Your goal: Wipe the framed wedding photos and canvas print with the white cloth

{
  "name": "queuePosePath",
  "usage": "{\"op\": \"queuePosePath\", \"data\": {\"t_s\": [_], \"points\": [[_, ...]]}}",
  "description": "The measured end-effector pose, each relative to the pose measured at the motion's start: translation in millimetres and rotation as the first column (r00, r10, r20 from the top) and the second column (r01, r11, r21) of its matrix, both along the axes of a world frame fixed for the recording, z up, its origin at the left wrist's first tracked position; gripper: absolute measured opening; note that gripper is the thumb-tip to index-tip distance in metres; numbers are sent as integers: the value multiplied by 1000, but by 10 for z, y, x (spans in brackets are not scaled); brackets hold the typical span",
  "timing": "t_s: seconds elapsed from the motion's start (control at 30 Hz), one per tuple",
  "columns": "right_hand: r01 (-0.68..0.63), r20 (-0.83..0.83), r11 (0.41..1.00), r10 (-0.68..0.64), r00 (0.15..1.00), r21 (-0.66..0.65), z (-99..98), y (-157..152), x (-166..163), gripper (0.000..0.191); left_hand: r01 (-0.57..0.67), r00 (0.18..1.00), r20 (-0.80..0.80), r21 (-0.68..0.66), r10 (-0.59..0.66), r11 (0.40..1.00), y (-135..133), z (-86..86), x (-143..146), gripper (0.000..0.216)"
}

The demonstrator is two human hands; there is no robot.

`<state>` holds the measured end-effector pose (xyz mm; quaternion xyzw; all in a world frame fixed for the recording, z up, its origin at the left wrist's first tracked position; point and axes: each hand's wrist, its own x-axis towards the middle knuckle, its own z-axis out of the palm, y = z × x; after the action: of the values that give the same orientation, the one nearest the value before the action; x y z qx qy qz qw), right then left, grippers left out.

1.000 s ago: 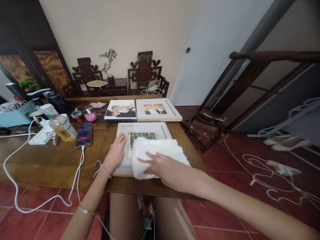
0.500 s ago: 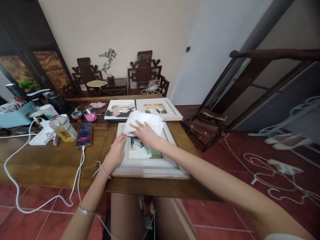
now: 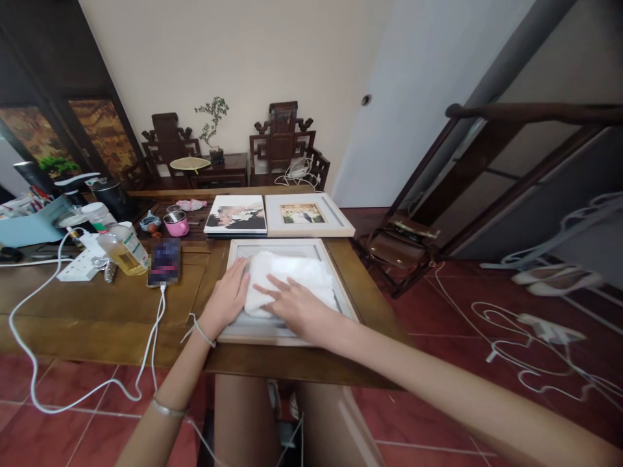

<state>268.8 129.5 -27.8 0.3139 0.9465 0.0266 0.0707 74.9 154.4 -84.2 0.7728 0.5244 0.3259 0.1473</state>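
White fluffy folded towel (image 3: 287, 282) lies on top of a pale wooden picture frame (image 3: 263, 336), and it hides most of the picture inside. This frame lies flat on the brown wooden surface (image 3: 121, 305), close to the near edge and right in front of the person. The right hand (image 3: 296, 305) lies flat on the near part of the towel. Its grip is spread, with the fingers (image 3: 280, 285) wide apart and pointing away to the left; it pinches nothing. The left hand (image 3: 228, 299) rests on the left side of the frame. Its grip is loose and flat too, and its fingertips touch the left edge of the towel. Just behind the frame lie another pale picture frame (image 3: 335, 224) with a small photo in it and a flat glossy photo print (image 3: 236, 214), side by side. To the left of the frame lies a dark phone (image 3: 164, 261) with a white cable (image 3: 156, 337) that hangs over the edge of the surface. Farther left are a clear bottle of yellow liquid (image 3: 122, 250), a small pink cup (image 3: 175, 224) and a white power strip (image 3: 80, 263).
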Motion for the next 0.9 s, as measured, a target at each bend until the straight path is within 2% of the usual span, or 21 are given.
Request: {"op": "queuePosePath", "data": {"t_s": [0.13,0.2,0.27,0.37,0.5,0.63,0.77,0.9], "points": [[177,-41,978,-174,984,114,-16,435,-192,47,49,998,42,-20,-48,999,-33,62,4,54],[217,-61,965,-211,976,145,-15,590,-331,46,57,997,59,-7,-56,998,-36,71,-4,56],[216,-75,966,-207,976,145,-4,621,-439,45,51,995,90,13,-52,999,-37,77,-5,58],[161,-73,980,-153,986,120,30,433,-481,43,38,985,167,24,-41,999,-48,95,5,59],[6,-6,999,-5,1000,50,100,-19,-351,35,7,970,244,19,-11,1000,-59,116,9,58],[-107,0,994,107,994,10,145,-325,-195,37,-15,986,168,41,8,999,-31,90,4,51],[-83,-14,995,82,997,-63,142,-412,-29,42,12,1000,22,106,-15,994,22,28,-9,37],[15,-81,993,-25,996,-114,157,-435,304,40,35,999,-30,148,-30,988,58,-47,-40,47]]}}
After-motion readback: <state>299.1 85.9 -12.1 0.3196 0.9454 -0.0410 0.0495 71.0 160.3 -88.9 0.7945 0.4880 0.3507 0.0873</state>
